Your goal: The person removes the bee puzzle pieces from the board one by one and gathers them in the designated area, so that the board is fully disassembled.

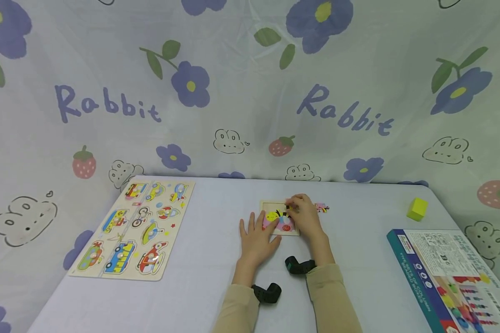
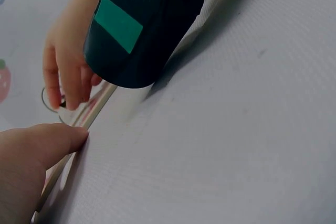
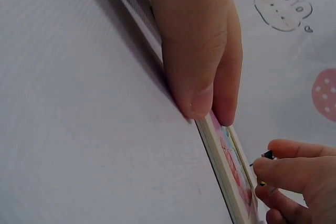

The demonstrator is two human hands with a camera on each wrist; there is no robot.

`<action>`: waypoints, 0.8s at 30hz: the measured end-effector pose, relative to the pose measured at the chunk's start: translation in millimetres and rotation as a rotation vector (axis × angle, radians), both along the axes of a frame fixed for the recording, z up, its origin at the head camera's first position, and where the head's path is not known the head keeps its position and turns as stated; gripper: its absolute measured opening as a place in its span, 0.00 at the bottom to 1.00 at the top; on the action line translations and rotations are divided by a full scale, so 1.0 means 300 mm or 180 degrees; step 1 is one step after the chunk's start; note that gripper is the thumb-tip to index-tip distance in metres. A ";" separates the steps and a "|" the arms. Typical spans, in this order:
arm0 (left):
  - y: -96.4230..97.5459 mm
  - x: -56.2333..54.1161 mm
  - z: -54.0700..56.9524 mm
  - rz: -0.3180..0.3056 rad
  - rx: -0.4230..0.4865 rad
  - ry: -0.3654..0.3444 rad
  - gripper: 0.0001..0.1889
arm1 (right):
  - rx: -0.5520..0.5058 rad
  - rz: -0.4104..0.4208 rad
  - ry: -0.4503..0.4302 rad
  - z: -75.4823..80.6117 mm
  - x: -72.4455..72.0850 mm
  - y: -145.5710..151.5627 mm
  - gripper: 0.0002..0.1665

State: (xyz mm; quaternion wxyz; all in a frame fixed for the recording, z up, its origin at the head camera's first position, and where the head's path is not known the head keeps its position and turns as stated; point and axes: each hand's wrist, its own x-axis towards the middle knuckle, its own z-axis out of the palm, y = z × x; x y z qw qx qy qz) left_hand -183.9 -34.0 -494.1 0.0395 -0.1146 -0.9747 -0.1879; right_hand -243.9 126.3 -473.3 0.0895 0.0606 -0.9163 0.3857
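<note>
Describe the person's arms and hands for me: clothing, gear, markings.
The left hand and right hand are bare, without gloves. Long, plain tan fabric sleeves cover both forearms, ending near the wrists. Each wrist carries a black, bent, hard-looking device; the right one bears a green, four-sided patch. No cables show.

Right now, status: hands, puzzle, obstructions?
Left hand on wooden jigsaw puzzle. Right hand pinching puzzle piece. Puzzle part-filled. Both hands partly block view; at least one loose piece beside right hand.
</note>
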 end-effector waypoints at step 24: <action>-0.001 0.005 0.008 -0.0012 0.0084 0.0013 0.25 | -0.1065 -0.0711 -0.0120 0.002 -0.008 0.030 0.19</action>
